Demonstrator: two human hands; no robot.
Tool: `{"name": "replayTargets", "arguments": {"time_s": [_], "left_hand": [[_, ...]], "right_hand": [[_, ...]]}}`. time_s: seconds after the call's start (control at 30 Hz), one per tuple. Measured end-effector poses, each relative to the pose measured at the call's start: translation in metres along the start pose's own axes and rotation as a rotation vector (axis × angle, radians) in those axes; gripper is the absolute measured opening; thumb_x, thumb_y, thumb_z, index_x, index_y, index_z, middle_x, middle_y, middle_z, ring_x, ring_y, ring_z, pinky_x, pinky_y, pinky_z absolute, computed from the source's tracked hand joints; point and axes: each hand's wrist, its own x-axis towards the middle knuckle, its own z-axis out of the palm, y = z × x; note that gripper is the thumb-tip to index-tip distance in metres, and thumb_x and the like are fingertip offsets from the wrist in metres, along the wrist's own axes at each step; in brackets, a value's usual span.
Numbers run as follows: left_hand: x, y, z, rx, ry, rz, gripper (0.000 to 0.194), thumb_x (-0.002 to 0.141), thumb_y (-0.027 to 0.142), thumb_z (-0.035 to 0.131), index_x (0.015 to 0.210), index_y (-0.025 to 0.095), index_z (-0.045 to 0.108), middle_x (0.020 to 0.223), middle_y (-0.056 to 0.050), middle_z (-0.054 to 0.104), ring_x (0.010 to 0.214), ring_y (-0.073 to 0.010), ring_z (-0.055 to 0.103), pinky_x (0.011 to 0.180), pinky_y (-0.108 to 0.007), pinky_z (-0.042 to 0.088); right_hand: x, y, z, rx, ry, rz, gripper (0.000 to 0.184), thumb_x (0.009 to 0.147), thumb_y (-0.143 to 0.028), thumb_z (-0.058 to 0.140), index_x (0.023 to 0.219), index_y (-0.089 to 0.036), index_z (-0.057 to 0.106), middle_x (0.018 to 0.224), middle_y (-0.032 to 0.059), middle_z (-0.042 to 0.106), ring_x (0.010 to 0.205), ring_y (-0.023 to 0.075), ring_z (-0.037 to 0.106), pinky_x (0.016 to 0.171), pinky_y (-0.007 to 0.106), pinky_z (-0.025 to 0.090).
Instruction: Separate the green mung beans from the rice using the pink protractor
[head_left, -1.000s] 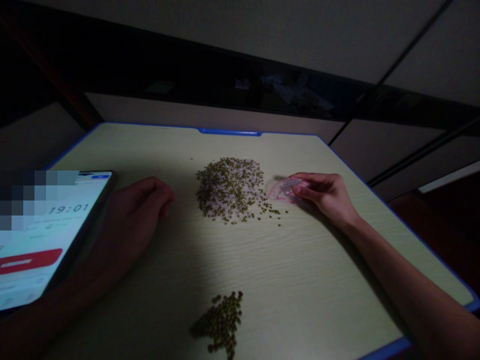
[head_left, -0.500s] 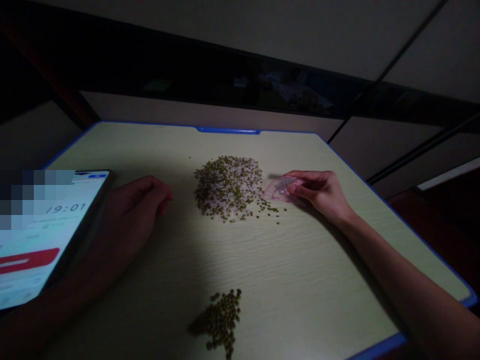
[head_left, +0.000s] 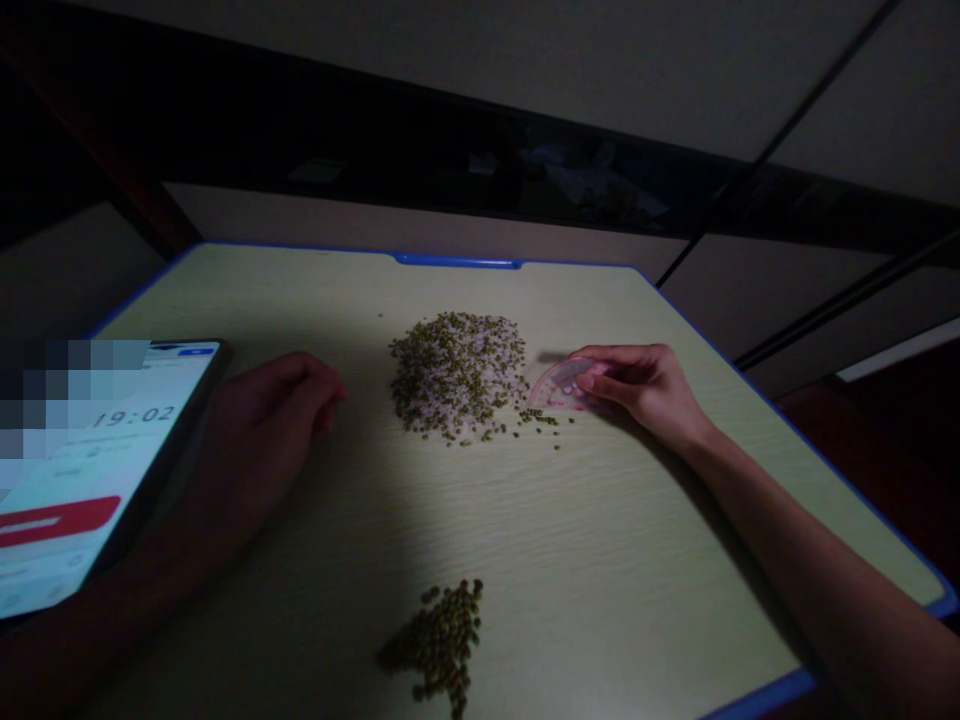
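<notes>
My right hand [head_left: 637,385] pinches a clear pink protractor [head_left: 559,385] between thumb and fingers. Its curved edge points left, close to the right side of a mixed pile [head_left: 457,375] of green beans, which look like mung beans, and whitish grains. A few stray green beans [head_left: 544,418] lie just below the protractor. My left hand [head_left: 281,410] rests on the table in shadow, left of the pile and apart from it, fingers curled closed with nothing seen in them. Nearer to me is a smaller heap of green beans [head_left: 442,640].
A lit phone [head_left: 135,440] leans at the left beside my left forearm, its screen partly pixelated. The pale wood-grain table [head_left: 600,560] has a blue rim and a blue strip [head_left: 457,262] at its far edge. Behind it stand pale cabinet panels [head_left: 525,235] with a dark glossy band.
The protractor has shifted slightly in my right hand and now shows more sharply. The phone's digits went from 19:01 to 19:02. My left hand and both piles look unchanged.
</notes>
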Motion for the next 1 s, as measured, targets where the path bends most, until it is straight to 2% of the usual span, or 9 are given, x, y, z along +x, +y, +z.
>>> {"name": "replayTargets", "arguments": {"time_s": [0.13,0.37,0.8,1.0], "left_hand": [[0.0013,-0.0024,0.0,-0.008,-0.001,0.013,0.025,0.059,0.04,0.04,0.043,0.022,0.042,0.045,0.004,0.047,0.049,-0.0117,0.043,0.049,-0.023,0.029],[0.0004,-0.0012,0.0007,-0.042,0.005,0.012,0.025,0.059,0.04,0.04,0.042,0.022,0.042,0.045,0.004,0.046,0.049,-0.0114,0.042,0.05,-0.023,0.03],[-0.001,0.0055,-0.0022,-0.043,-0.02,-0.012,0.024,0.059,0.039,0.04,0.042,0.023,0.042,0.045,0.003,0.046,0.05,-0.0121,0.043,0.05,-0.024,0.032],[-0.0016,0.0033,-0.0012,-0.022,-0.014,0.0,0.023,0.06,0.038,0.04,0.042,0.022,0.041,0.046,0.003,0.046,0.05,-0.0124,0.042,0.05,-0.024,0.031]], "right_hand": [[-0.0014,0.0002,-0.0013,-0.002,-0.019,0.019,0.02,0.055,-0.013,0.072,0.075,-0.016,0.074,0.055,-0.0016,0.062,0.046,0.007,0.046,0.043,0.02,0.034],[-0.0024,0.0041,-0.0045,-0.003,-0.083,0.02,0.02,0.057,-0.018,0.073,0.077,-0.016,0.074,0.057,-0.0008,0.061,0.048,0.0078,0.048,0.045,0.021,0.037],[-0.0047,0.0001,0.0012,-0.046,-0.105,-0.007,0.018,0.059,-0.017,0.072,0.076,-0.018,0.074,0.05,-0.0034,0.056,0.042,0.0065,0.042,0.039,0.02,0.031],[-0.0038,0.0009,-0.0003,-0.038,-0.065,-0.012,0.019,0.057,-0.017,0.073,0.076,-0.017,0.074,0.055,-0.001,0.061,0.046,0.0079,0.047,0.045,0.022,0.039]]}}
